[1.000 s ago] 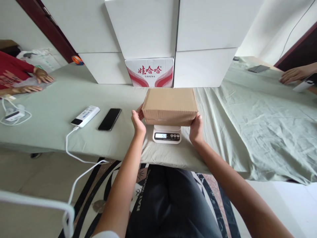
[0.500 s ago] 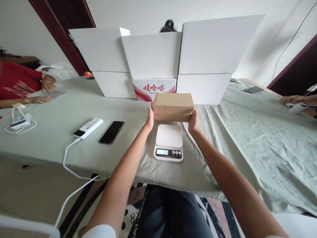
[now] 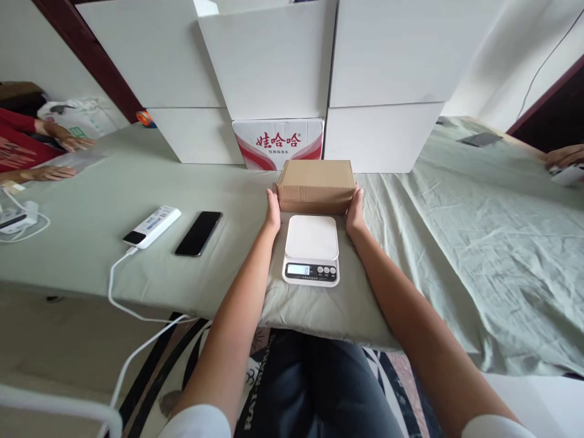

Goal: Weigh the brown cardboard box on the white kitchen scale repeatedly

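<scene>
Arms point(image 3: 241, 301) stretched forward; hands point(image 3: 272, 210) point(image 3: 355, 213) apart (facing inward).

Single view, head-worn. Camera sits above the lap point(image 3: 314, 389), facing forward and down along both forearms point(image 3: 246, 292). Close range: frame centre falls by the far edge of the scale point(image 3: 311, 237). Wide field: surface point(image 3: 141, 176) spans the frame sideways; white panels point(image 3: 387, 55) beyond reach its upper edge.

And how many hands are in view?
5: the left hand and right hand holding the brown box; a farther hand and a nearer hand of the person in red, far left; one hand at the right edge, where another may be hidden.
</scene>
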Demonstrator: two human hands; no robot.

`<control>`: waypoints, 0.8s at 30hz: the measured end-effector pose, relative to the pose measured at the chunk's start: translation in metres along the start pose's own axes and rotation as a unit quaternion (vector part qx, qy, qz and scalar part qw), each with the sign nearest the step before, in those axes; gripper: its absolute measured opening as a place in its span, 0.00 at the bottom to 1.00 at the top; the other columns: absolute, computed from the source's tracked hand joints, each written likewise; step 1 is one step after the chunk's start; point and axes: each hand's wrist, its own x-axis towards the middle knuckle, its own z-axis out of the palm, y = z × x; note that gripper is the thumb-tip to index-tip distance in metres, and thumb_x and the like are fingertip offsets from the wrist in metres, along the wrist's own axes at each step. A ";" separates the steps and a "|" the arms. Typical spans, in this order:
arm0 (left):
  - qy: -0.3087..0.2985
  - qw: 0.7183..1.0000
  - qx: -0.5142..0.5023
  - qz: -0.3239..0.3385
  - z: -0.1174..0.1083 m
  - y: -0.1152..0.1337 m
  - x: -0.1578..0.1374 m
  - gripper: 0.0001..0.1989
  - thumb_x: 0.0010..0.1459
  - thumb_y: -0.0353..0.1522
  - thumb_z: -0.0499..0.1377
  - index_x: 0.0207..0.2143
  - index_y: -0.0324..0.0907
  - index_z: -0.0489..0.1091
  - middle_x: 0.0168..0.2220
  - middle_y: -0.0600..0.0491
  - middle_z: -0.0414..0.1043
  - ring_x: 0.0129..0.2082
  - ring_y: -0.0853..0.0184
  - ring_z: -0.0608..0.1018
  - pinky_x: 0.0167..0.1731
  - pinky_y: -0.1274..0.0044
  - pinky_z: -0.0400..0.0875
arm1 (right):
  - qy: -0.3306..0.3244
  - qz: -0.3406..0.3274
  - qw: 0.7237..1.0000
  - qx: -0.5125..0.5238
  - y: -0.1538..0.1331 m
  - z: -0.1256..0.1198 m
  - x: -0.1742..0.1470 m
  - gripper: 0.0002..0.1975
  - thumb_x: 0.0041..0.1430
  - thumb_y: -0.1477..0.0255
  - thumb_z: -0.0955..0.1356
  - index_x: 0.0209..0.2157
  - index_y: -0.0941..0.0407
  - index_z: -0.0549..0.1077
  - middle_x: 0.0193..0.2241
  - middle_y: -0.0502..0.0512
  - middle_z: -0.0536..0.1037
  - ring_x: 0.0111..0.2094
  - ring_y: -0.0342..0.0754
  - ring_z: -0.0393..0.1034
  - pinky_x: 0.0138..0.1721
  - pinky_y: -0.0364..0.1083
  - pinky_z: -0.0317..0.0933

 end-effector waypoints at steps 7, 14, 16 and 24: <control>0.019 0.999 0.041 -0.022 -0.007 0.011 -0.011 0.45 0.76 0.58 0.25 0.85 0.53 0.50 0.87 0.55 0.44 0.86 0.69 0.50 0.82 0.72 0.44 | 0.077 0.038 0.996 0.018 -0.019 -0.005 -0.010 0.39 0.77 0.48 0.57 0.81 0.51 0.59 0.85 0.48 0.50 0.86 0.43 0.42 0.87 0.54 0.35; 0.010 0.999 0.043 -0.022 -0.001 0.018 -0.020 0.42 0.79 0.50 0.24 0.86 0.45 0.46 0.87 0.53 0.43 0.86 0.71 0.49 0.82 0.75 0.45 | 0.093 0.064 0.993 0.027 -0.024 -0.003 -0.010 0.38 0.77 0.48 0.57 0.79 0.49 0.61 0.84 0.49 0.55 0.86 0.47 0.45 0.87 0.60 0.36; 0.012 0.999 0.045 -0.019 -0.001 0.017 -0.020 0.42 0.79 0.51 0.25 0.85 0.49 0.49 0.87 0.55 0.44 0.86 0.71 0.50 0.82 0.74 0.44 | 0.091 0.057 0.994 0.032 -0.021 -0.003 -0.008 0.40 0.75 0.47 0.58 0.79 0.52 0.63 0.84 0.53 0.55 0.86 0.49 0.45 0.87 0.59 0.37; 0.015 0.999 0.036 -0.012 -0.003 0.013 -0.017 0.41 0.80 0.50 0.26 0.85 0.49 0.51 0.86 0.55 0.49 0.85 0.70 0.54 0.82 0.73 0.48 | 0.073 0.046 0.995 0.046 -0.011 -0.007 -0.004 0.41 0.71 0.41 0.61 0.75 0.48 0.69 0.83 0.53 0.59 0.86 0.54 0.48 0.87 0.65 0.36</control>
